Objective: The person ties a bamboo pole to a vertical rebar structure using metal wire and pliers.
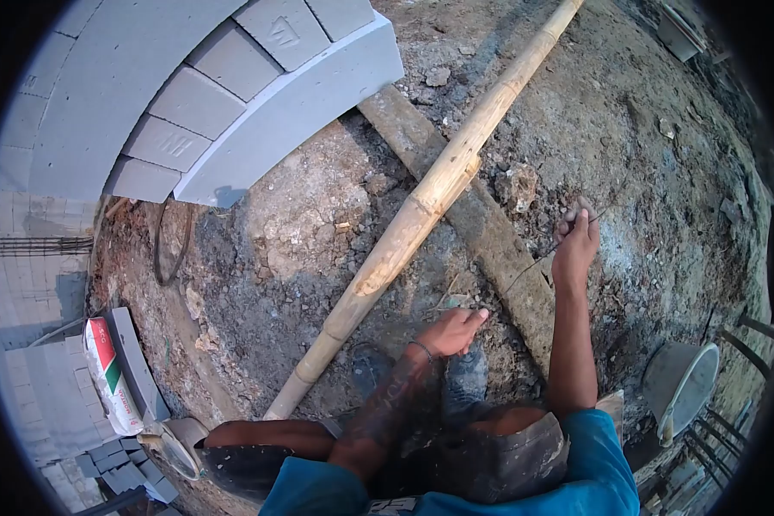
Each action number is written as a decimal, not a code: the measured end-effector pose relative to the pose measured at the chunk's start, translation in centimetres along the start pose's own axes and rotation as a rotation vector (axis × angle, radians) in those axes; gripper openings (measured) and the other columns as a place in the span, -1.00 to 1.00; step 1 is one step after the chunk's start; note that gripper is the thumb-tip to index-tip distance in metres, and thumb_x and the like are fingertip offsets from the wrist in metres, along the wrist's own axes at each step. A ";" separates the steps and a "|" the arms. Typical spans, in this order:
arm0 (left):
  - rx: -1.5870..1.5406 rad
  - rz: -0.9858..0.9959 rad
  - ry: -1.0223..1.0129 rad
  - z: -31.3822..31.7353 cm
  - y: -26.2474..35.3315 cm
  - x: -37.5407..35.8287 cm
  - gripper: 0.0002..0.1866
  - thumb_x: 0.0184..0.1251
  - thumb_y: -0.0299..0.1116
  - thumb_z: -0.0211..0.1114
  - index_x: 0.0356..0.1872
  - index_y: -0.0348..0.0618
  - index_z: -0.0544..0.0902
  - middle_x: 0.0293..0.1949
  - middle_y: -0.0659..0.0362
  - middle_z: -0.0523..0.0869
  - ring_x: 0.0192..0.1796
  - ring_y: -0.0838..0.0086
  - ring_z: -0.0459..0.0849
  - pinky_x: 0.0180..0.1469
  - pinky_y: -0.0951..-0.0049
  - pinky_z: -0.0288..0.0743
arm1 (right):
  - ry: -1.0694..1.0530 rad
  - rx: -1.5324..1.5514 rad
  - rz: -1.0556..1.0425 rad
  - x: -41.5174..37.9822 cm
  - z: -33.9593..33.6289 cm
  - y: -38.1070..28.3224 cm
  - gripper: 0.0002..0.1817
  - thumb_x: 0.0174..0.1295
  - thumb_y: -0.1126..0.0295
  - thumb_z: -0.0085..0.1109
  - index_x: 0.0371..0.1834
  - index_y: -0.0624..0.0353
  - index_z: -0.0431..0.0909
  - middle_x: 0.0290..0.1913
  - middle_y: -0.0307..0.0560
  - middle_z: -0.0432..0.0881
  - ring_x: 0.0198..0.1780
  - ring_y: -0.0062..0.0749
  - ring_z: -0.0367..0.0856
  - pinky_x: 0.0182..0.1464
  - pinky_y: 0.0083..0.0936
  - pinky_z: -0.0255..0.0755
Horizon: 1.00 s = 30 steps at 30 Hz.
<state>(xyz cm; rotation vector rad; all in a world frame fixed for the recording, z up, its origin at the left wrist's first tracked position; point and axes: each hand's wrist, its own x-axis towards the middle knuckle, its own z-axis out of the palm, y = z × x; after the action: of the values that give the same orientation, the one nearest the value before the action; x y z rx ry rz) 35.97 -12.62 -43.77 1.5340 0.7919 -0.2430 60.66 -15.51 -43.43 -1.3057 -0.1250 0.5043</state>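
Note:
My right hand [576,239] is raised over the dirt ground and pinches a thin wire [531,267] that runs down and left from its fingers. My left hand [456,331] reaches low toward the ground by the wire's lower end, fingers together and pointing right; whether it grips the wire I cannot tell. A long bamboo pole [421,206] lies diagonally on the ground just left of both hands. A flat plank [482,224] lies under it, crossing between the hands.
A curved wall of grey blocks [189,103] rises at the upper left. A cement bag [110,378] and stacked blocks lie at the lower left. A grey bucket [679,383] stands at the right. Stones and rubble scatter the dirt.

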 end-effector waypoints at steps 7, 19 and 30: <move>0.545 0.045 0.820 -14.1 1.0 5.7 -0.29 0.15 0.25 0.15 -0.09 -0.36 0.53 -0.03 -0.08 0.50 0.05 0.14 0.46 0.10 0.17 0.32 | -0.540 -0.844 0.160 -3.6 -2.5 -2.1 -0.66 0.42 0.26 -0.22 0.09 0.23 0.38 -0.33 -0.14 0.49 -0.20 -0.44 0.46 -0.11 -0.43 0.34; -0.218 -0.432 0.199 -21.2 -0.9 13.5 -0.22 0.32 0.29 -0.22 0.17 -0.28 0.39 -0.17 0.10 0.59 -0.24 0.41 0.56 -0.07 0.34 0.43 | -0.636 -1.563 0.086 -8.8 1.2 5.1 -0.81 0.21 0.32 -0.01 -0.20 0.01 0.58 -0.36 0.19 0.62 -0.31 0.12 0.59 -0.27 -0.13 0.48; -0.215 -0.468 -0.017 -20.9 -1.9 15.8 -0.50 0.47 -0.06 -0.25 0.23 -0.16 0.33 0.09 0.10 0.50 -0.03 0.39 0.54 0.02 0.27 0.44 | -0.571 -1.393 -0.360 -10.2 1.8 7.8 -0.88 0.19 0.36 0.02 -0.27 0.08 0.50 -0.47 -0.05 0.58 -0.45 -0.11 0.60 -0.46 -0.25 0.45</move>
<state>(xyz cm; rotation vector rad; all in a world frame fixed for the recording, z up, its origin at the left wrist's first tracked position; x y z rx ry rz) 40.14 12.11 -51.52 1.1295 1.1219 -0.4976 48.76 -16.90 -48.34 -2.3603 -1.3517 0.4508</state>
